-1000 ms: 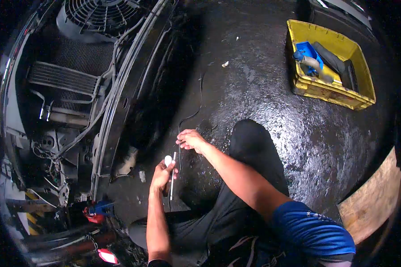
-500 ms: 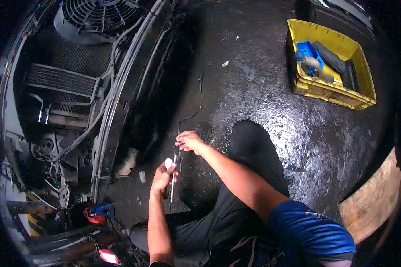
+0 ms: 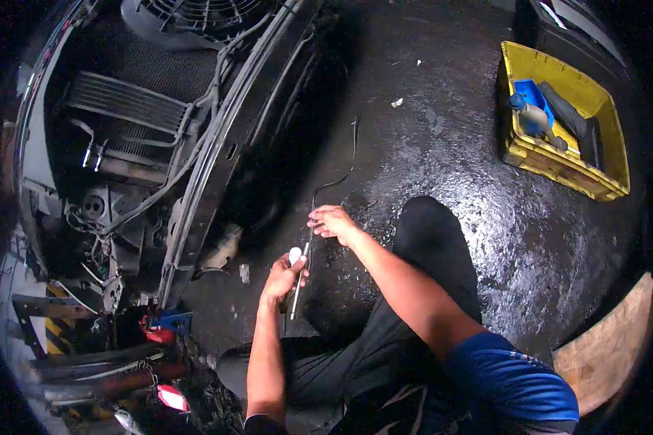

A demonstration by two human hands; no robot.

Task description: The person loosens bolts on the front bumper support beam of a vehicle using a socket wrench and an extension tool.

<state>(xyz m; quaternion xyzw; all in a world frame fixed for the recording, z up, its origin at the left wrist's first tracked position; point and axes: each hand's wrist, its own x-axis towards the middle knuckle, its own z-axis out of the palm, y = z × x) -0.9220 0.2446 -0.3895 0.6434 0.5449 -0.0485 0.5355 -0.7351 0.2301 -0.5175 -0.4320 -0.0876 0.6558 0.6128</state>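
My left hand (image 3: 281, 281) is wrapped round a thin metal rod (image 3: 297, 290) that slants upward, and a small round white piece (image 3: 295, 254) shows at its fingertips. Just above and to the right, my right hand (image 3: 329, 222) has its fingers bent together over a thin dark cable (image 3: 334, 182). The cable runs from there up along the floor and also passes down beside the rod. Whether anything else sits between the right fingertips is too small to tell.
At the left stands an opened vehicle front with a radiator (image 3: 127, 105) and a fan (image 3: 196, 14). A yellow crate (image 3: 566, 174) with a blue tray and dark parts stands upper right. A wooden board (image 3: 609, 348) lies lower right, and a red-blue tool (image 3: 159, 330) lower left.
The view has shifted, so the vehicle, crate and hands appear farther right. Both hands keep nearly the same pose, and the rod tilts slightly more.
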